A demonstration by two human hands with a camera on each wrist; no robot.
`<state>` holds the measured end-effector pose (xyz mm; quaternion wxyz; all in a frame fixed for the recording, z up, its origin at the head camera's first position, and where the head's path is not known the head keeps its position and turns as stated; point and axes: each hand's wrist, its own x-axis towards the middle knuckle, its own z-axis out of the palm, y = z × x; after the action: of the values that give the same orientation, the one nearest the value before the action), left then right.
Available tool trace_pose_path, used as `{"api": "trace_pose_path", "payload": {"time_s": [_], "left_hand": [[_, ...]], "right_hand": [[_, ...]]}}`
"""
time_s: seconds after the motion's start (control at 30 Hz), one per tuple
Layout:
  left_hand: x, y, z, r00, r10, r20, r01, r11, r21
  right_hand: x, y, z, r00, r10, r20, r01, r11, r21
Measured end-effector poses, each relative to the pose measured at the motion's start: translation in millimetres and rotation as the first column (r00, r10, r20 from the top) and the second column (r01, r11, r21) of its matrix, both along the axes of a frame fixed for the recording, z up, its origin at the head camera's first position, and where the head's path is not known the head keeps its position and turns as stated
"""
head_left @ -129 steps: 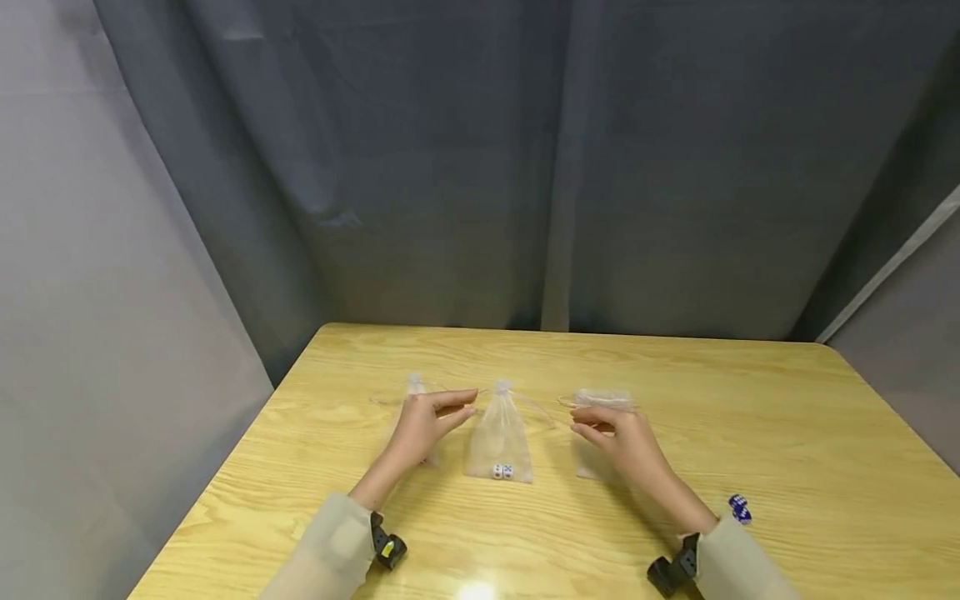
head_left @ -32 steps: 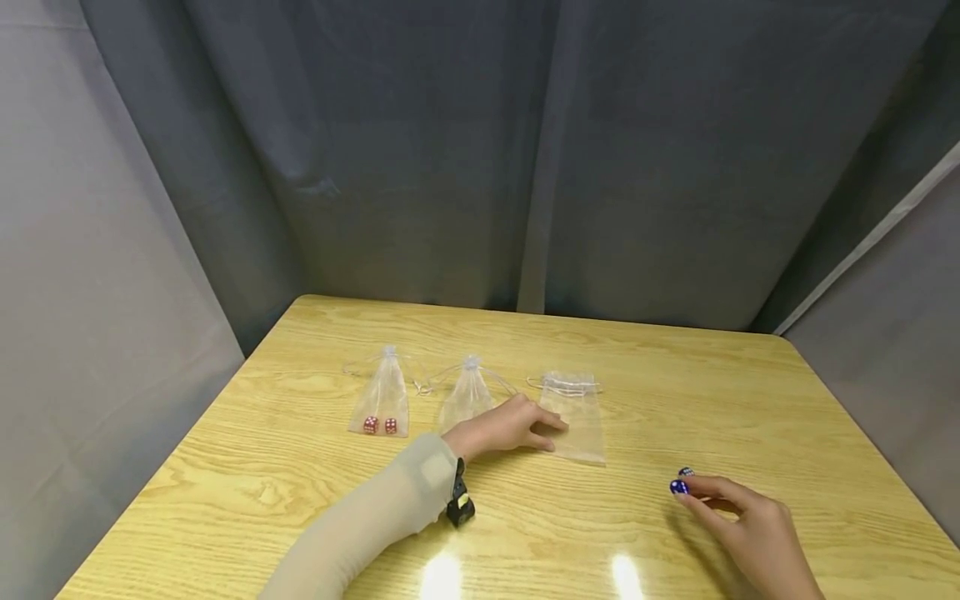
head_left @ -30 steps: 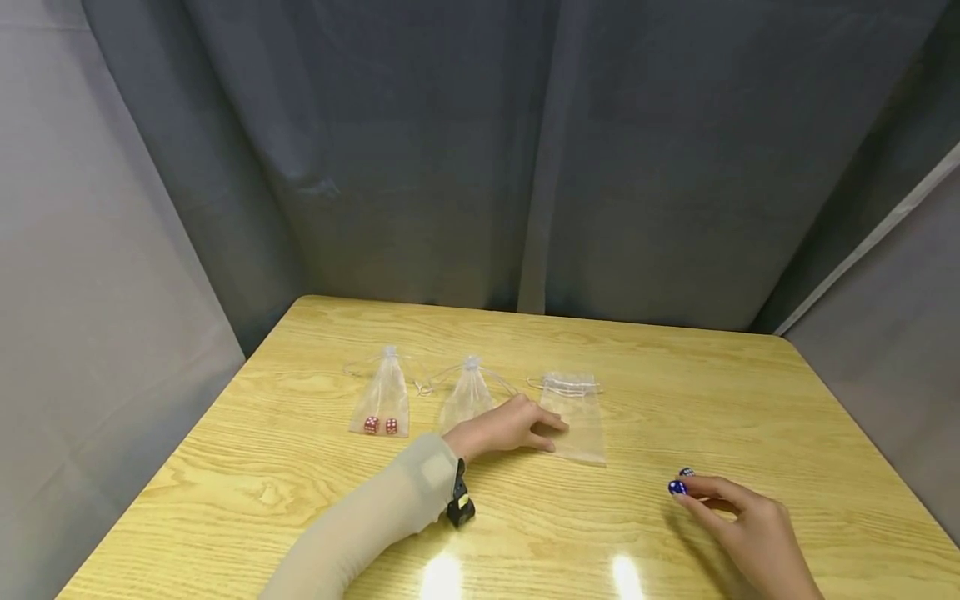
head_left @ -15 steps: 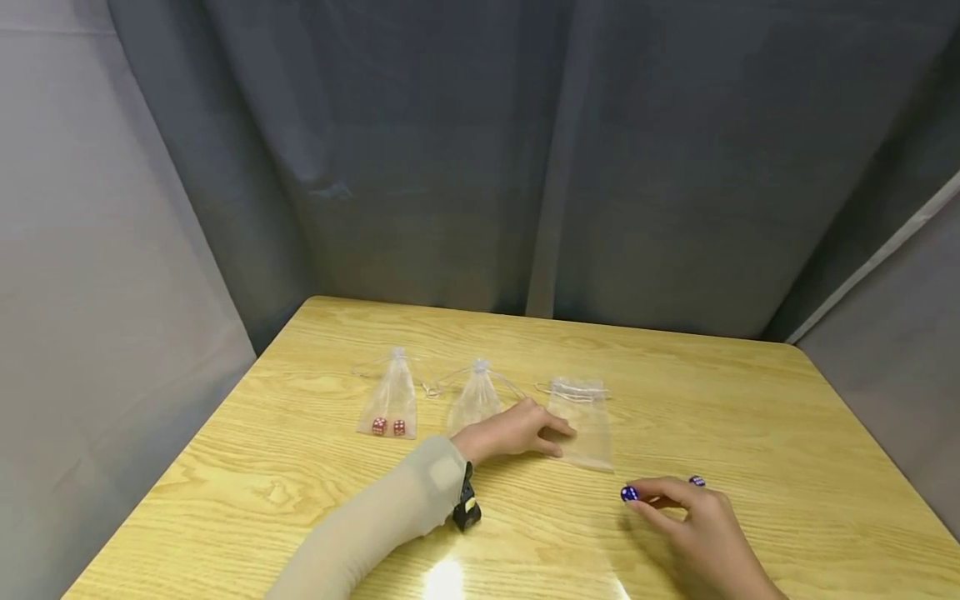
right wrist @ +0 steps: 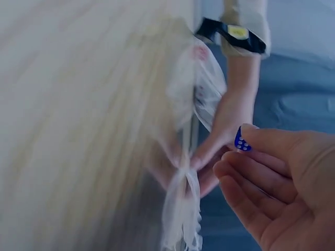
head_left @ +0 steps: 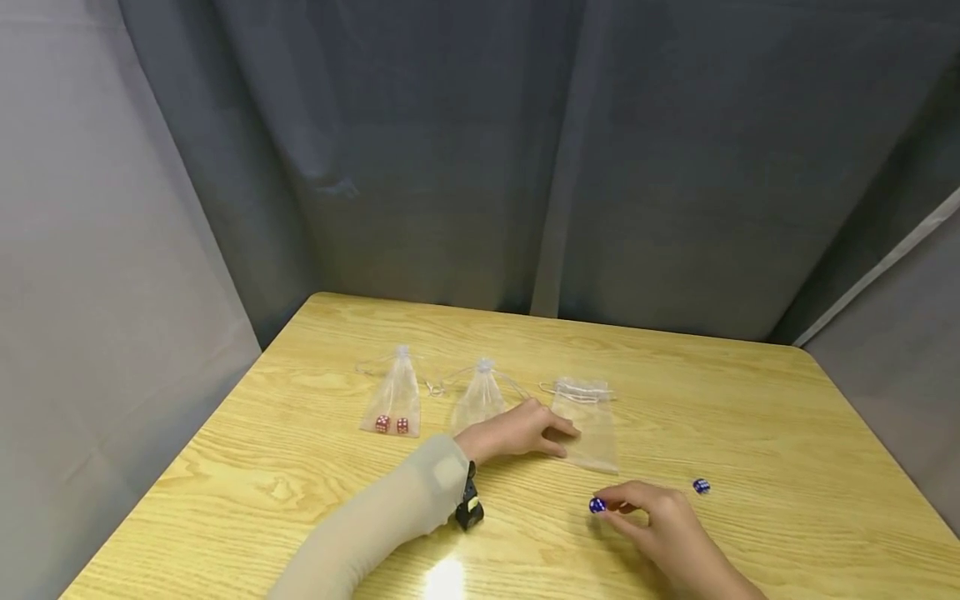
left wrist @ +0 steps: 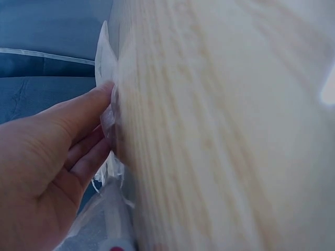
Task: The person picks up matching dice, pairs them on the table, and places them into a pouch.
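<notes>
My left hand pinches the left side of a flat sheer white drawstring bag with thumb and fingers. In the left wrist view, the bag's thin cloth stands up past the thumb. My right hand pinches a blue die with white dots between thumb and forefinger, just in front of that bag's near edge. Another blue die lies on the table to the right. The right wrist view shows the held die at the fingertips, with the left hand behind it.
A cinched bag with two red dice lies at the left on the wooden table. Beside it is another cinched bag, partly covered by the left hand. Grey curtains hang behind the table.
The left hand has moved from the cinched middle bag to the right-hand bag. The right hand has picked up one blue die and carried it leftward, leaving the other on the table.
</notes>
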<state>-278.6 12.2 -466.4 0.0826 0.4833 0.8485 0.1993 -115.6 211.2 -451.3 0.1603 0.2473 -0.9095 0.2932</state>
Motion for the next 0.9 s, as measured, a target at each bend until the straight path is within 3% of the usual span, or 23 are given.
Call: {"api": "trace_pose_path", "payload": {"time_s": [0.17, 0.4, 0.67, 0.77, 0.9], "left_hand": [[0.6, -0.6, 3.0, 1.0, 0.004, 0.003, -0.004, 1.0, -0.004], [0.9, -1.1, 1.3, 1.0, 0.009, 0.008, -0.009, 1.0, -0.012], [1.0, -0.4, 1.7, 1.0, 0.003, -0.009, -0.003, 1.0, -0.012], [0.9, -0.9, 1.6, 1.0, 0.004, -0.007, -0.004, 1.0, -0.011], [0.5, -1.6, 1.3, 1.0, 0.003, -0.003, -0.003, 1.0, -0.006]], "right_hand": [[-1.3, -9.7, 2.9, 0.991, 0.063, 0.114, -0.08, 0.986, 0.145], [-0.5, -21.6, -2.4, 0.991, 0.108, 0.074, -0.127, 0.933, 0.337], [-1.9, -25.2, -5.0, 0.99, 0.136, 0.033, -0.137, 0.893, 0.429], [-1.6, -23.7, -4.6, 0.992, 0.122, 0.03, -0.123, 0.901, 0.415], [-0.5, -16.5, -1.0, 0.998, 0.057, 0.037, -0.066, 0.936, 0.346]]}}
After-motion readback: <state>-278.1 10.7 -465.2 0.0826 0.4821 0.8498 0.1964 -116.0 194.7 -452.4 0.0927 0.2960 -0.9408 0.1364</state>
